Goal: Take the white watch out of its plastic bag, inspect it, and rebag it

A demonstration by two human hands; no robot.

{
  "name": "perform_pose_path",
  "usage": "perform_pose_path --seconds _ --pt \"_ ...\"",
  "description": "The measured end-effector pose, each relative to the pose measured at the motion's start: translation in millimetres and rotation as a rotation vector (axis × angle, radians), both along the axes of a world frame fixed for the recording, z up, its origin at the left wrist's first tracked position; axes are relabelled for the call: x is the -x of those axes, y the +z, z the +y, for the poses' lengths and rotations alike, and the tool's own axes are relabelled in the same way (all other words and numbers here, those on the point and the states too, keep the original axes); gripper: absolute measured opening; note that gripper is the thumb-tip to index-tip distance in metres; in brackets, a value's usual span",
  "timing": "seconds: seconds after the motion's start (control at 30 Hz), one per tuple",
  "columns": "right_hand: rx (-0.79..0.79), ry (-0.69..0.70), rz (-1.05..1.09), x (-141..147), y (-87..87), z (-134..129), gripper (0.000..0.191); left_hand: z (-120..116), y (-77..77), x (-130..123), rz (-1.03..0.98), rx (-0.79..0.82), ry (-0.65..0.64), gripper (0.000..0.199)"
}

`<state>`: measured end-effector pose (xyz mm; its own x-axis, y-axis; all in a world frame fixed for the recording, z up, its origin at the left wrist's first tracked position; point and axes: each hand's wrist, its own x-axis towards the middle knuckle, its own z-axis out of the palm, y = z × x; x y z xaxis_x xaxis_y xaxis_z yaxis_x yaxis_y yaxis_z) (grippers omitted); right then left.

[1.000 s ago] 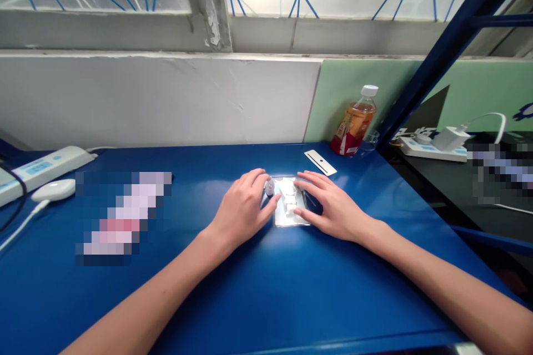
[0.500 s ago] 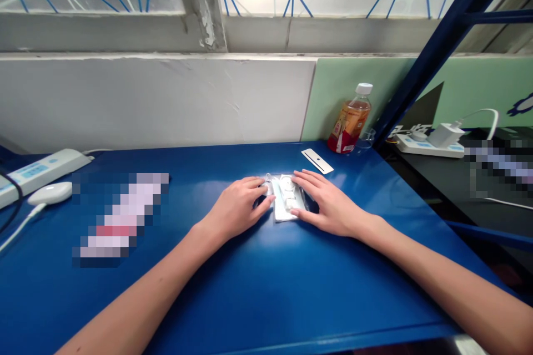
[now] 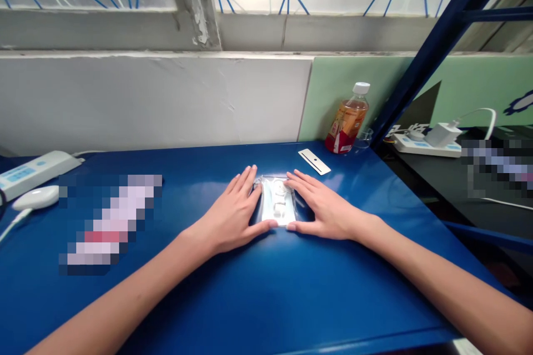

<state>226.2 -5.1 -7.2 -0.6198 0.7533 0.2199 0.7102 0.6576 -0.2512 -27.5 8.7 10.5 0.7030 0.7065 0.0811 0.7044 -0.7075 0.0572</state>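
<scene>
A clear plastic packet (image 3: pixel 278 215) with small white pieces in it lies flat on the blue desk, between my two hands. My left hand (image 3: pixel 235 208) rests along the packet's left edge, fingers stretched and apart, its thumb at the near left corner. On the other side my right hand (image 3: pixel 322 202) is also open. Its fingertips touch the packet's upper right part, and its thumb lies at the near right corner. What exactly the white pieces are, I cannot make out. Past the right fingers lies a flat white card (image 3: pixel 314 161) with a dark stripe.
A drink bottle (image 3: pixel 347 122) with a white cap stands at the back right beside a clear cup (image 3: pixel 363 138). On the left are a power strip (image 3: pixel 39 172), a white round charger (image 3: pixel 37 198) and a pixelated item (image 3: pixel 120 216). A blue post (image 3: pixel 420 66) slants up at right.
My left hand has spread flatter, its thumb now at the packet's near edge. The packet lies straighter and more of it shows. My right hand has moved only slightly.
</scene>
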Motion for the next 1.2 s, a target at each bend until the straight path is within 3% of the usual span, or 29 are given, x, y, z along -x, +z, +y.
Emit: perform_pose_path --seconds 0.13,0.33,0.9,1.2 --pt "0.046 0.015 0.026 -2 0.1 5 0.1 4 -1.5 15 -0.046 -0.001 -0.083 0.073" --pt "0.053 -0.012 0.048 1 0.1 3 0.099 4 -5.3 17 -0.103 0.067 -0.076 0.069" --pt "0.163 -0.071 -0.029 -3 2.4 2 0.113 -2 -4.3 10 -0.023 0.114 -0.077 0.076" --pt "0.182 -0.066 -0.084 -5 2.6 2 0.109 -1 -7.2 11 -0.102 0.121 -0.03 0.078"
